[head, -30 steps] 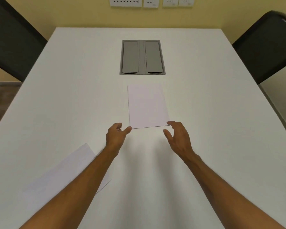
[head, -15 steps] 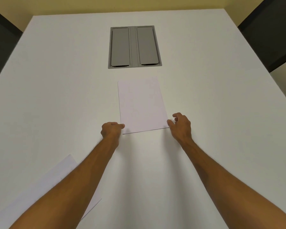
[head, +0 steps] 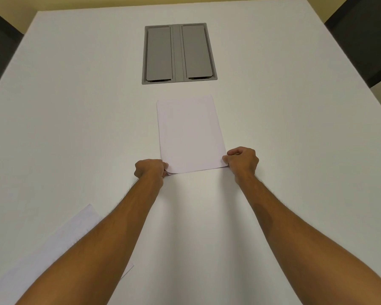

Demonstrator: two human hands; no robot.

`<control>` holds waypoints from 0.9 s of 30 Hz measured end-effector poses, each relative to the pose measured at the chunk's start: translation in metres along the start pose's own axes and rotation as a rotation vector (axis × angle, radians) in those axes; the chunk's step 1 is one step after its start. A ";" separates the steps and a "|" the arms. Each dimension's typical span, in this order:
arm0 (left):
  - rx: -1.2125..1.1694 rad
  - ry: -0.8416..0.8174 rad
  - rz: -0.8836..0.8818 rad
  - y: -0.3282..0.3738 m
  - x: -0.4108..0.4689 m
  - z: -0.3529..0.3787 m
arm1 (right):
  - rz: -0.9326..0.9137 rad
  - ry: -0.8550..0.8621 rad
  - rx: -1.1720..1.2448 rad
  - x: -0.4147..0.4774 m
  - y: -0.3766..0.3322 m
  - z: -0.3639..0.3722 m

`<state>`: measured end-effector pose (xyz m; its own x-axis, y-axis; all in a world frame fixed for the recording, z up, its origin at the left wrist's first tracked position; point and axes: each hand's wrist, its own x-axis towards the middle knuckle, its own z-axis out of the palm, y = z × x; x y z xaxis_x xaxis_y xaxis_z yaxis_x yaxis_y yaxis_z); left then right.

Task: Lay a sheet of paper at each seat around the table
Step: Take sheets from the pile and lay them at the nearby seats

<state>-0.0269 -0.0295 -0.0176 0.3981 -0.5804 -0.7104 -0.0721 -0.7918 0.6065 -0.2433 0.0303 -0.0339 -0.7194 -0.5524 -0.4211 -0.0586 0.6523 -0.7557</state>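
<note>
A thin stack of white paper (head: 189, 133) lies in the middle of the white table (head: 75, 128), its near edge slightly lifted with sheet edges showing. My left hand (head: 151, 169) pinches the near left corner. My right hand (head: 243, 160) pinches the near right corner. A single sheet of paper (head: 59, 249) lies flat at the near left, partly hidden under my left forearm.
A grey cable hatch (head: 178, 53) with two lids is set into the table just beyond the stack. Dark chair backs stand at the far left (head: 0, 47) and the far right (head: 365, 38).
Both hands went from open beside the stack's near edge to closed on its two near corners. The view has tilted down and moved closer to the table.
</note>
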 end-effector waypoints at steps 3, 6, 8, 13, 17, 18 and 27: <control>-0.032 0.015 0.012 0.000 -0.001 -0.001 | 0.010 0.012 -0.020 0.001 0.000 0.000; -0.021 0.030 0.051 -0.004 -0.001 -0.004 | 0.008 0.023 -0.041 0.000 -0.001 -0.001; 0.001 0.039 0.078 -0.006 -0.002 -0.005 | 0.000 0.029 -0.053 -0.001 -0.001 -0.002; 0.047 0.033 0.174 -0.008 -0.009 -0.008 | -0.032 0.056 -0.076 -0.004 -0.001 -0.003; 0.013 0.007 0.192 -0.011 -0.013 -0.010 | -0.047 0.065 -0.055 -0.005 -0.002 -0.006; 0.005 -0.001 0.190 -0.012 -0.014 -0.011 | -0.049 0.071 -0.051 -0.005 -0.002 -0.008; -0.059 -0.058 0.185 -0.019 -0.016 -0.015 | -0.093 0.088 -0.053 -0.011 0.001 -0.017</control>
<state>-0.0180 -0.0023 -0.0124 0.3294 -0.7264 -0.6032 -0.0843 -0.6590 0.7474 -0.2470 0.0461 -0.0217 -0.7669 -0.5657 -0.3030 -0.1627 0.6282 -0.7609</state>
